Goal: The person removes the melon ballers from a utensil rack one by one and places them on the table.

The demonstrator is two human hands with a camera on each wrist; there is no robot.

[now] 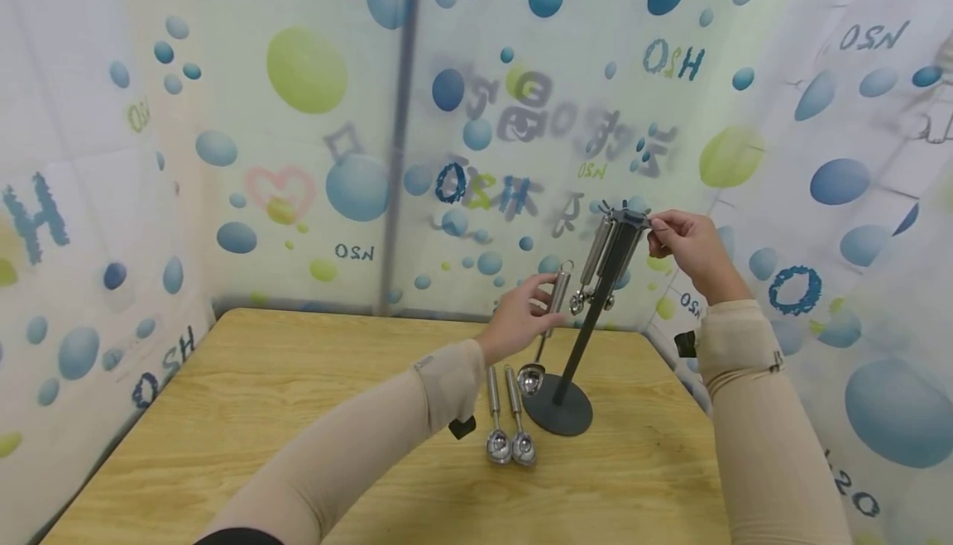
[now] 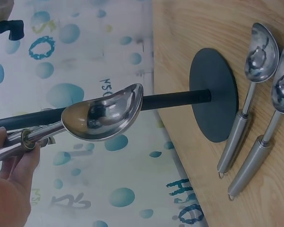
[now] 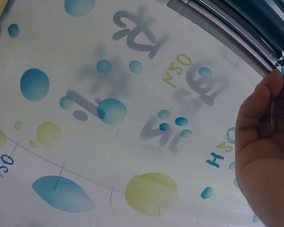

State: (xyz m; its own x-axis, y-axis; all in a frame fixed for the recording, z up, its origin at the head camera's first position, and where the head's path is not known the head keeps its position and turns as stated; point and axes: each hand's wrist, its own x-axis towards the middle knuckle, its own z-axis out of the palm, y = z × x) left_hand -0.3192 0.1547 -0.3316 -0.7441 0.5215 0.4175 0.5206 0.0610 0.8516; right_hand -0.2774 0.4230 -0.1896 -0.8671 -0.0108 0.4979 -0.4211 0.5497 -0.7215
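My left hand [image 1: 521,317] holds a metal ice cream scoop [image 2: 104,116] by its handle, with the bowl hanging down and the handle loop at the top. Beside it leans into view a dark utensil stand [image 1: 588,334] with a round base and hooks at its top. My right hand [image 1: 688,247] pinches the stand at a hook on the right of its top; in the right wrist view its fingertips [image 3: 274,80] meet at the upper end of a hanging handle [image 3: 227,35]. Several metal utensils [image 1: 594,260] hang from the stand.
Two more ice cream scoops [image 1: 497,446] [image 1: 524,448] lie side by side on the wooden table [image 1: 335,413], left of the stand's round base [image 1: 573,417]. A patterned curtain [image 1: 298,239] stands behind the table and along both sides.
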